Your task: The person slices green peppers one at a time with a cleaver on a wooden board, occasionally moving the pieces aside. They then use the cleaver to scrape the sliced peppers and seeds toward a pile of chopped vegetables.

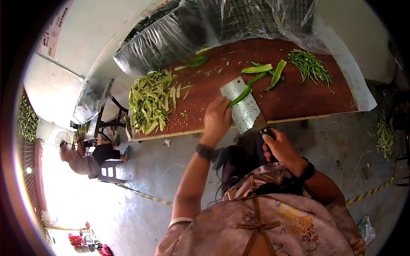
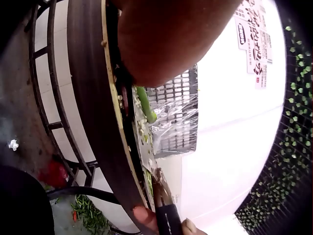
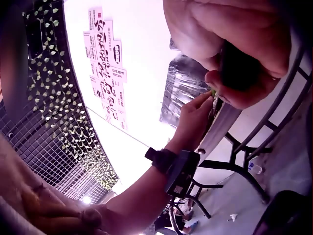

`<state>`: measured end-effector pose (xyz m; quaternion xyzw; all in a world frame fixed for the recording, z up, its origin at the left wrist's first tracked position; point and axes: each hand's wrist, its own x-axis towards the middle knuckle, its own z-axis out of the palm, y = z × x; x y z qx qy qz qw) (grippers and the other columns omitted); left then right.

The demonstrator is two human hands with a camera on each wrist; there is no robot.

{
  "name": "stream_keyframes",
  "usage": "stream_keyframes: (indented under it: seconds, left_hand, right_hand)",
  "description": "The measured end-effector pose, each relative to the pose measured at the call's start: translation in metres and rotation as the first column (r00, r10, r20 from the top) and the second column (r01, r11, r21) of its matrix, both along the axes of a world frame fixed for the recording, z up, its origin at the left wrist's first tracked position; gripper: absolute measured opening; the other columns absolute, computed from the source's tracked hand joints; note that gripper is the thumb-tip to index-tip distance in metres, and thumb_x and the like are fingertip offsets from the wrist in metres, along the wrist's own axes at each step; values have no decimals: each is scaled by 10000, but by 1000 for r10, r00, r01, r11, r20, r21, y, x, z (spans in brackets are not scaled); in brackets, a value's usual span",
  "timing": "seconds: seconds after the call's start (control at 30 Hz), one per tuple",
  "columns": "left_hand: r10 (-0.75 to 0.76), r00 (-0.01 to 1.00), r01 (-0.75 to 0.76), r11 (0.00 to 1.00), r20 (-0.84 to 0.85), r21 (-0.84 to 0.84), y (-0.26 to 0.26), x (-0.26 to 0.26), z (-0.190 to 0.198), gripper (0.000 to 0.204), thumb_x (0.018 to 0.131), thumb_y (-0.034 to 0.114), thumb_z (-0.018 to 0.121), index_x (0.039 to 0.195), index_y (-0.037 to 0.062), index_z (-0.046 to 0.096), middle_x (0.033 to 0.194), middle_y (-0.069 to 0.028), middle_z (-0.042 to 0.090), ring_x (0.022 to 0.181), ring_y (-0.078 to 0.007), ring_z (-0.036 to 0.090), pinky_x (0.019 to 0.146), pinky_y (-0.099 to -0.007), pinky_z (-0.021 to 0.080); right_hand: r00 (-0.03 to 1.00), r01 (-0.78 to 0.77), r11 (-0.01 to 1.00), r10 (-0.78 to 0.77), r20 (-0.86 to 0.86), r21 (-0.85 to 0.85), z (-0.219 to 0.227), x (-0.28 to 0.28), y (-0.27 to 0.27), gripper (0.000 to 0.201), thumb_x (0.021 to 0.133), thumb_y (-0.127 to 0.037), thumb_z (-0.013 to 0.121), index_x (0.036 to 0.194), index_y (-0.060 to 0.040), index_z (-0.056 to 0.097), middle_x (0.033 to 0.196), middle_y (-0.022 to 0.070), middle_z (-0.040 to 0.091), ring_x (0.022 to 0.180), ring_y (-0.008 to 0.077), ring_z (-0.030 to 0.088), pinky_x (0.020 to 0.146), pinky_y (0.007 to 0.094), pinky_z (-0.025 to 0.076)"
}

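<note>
In the head view, a long, curved green pepper [image 1: 241,96] is pinched at its near end by the fingertips of the left hand [image 1: 218,118] and is seen over the broad steel blade of a black-handled cleaver [image 1: 247,112]. The handle is grasped by the right hand [image 1: 279,146] at the near edge of a reddish-brown tabletop [image 1: 209,91]. Beyond the blade, flat green pepper halves [image 1: 257,68] are strewn near a heap of thin dark-green strips [image 1: 308,65]; on the left, pale-green strips and scraps [image 1: 150,100] are piled high. The far edge is lined with dark crates wrapped in clear plastic [image 1: 164,47]. A second person [image 1: 90,164] is seen seated at left.

In the left wrist view, the pepper is shown just above the blade, which is caught nearly edge-on; the left hand's grip is hidden there.

In the right wrist view, the black handle is enclosed by the right hand's curled fingers, and a bit of green is pinched in the left. Printed signs [image 3: 105,68] are mounted on the white wall behind.
</note>
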<state>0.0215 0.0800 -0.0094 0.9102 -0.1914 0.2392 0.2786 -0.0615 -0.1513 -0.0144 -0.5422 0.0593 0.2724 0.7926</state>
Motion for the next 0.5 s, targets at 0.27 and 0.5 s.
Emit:
stream_keyframes:
  seconds: [0.27, 0.5]
  left_hand:
    - [53, 985, -61, 997, 166, 45, -7, 9, 3, 109, 785, 63, 631, 869, 36, 695, 895, -129, 642, 840, -336, 608, 777, -436, 492]
    - [73, 983, -83, 995, 168, 53, -8, 13, 3, 69, 791, 58, 631, 834, 35, 679, 870, -140, 635, 818, -339, 611, 749, -425, 501]
  right_hand:
    - [1000, -14, 997, 12, -28, -81, 2, 2, 0, 185, 999, -201, 519, 1128, -71, 493, 687, 36, 518, 493, 103, 478, 443, 289, 414]
    - [999, -26, 999, 25, -23, -25, -5, 18, 15, 174, 1000, -211, 521, 1094, -69, 484, 678, 36, 506, 488, 111, 468, 440, 295, 407]
